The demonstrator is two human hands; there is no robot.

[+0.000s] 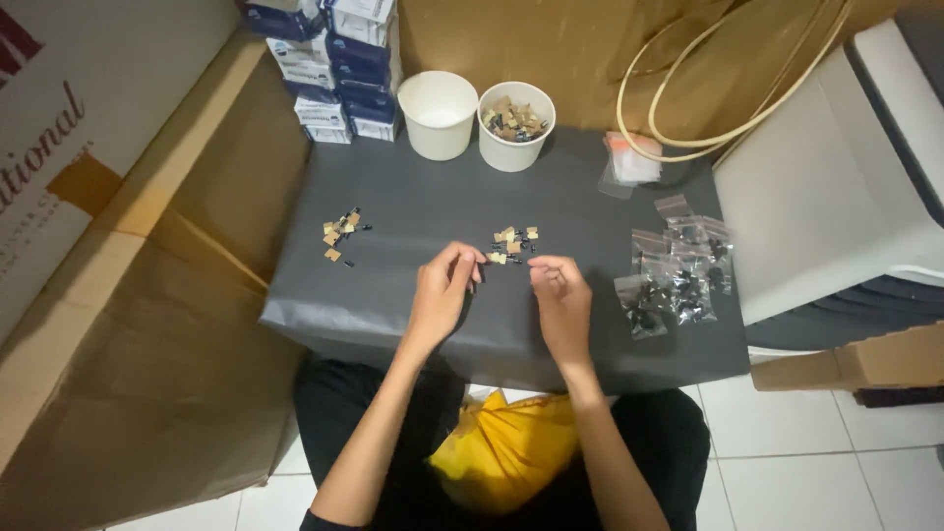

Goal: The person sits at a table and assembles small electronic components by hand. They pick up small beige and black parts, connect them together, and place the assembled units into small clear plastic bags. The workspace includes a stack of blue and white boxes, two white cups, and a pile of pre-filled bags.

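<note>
You sit on a floor of white tiles (787,433) with thin grey joints. In front of you is a low surface covered with a dark grey sheet (413,295). On your left, large flattened brown cardboard (147,364) leans over the floor, and more cardboard (551,49) stands behind as a wall. On your right is a white plastic unit (836,197) with a small cardboard box (865,362) below it. The light is soft and a little dim.

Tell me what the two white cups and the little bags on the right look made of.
The two white cups look like matte coated paper: opaque, with rolled rims. The little bags look like thin clear plastic film: glossy and crinkled, with dark parts visible through them.
</note>
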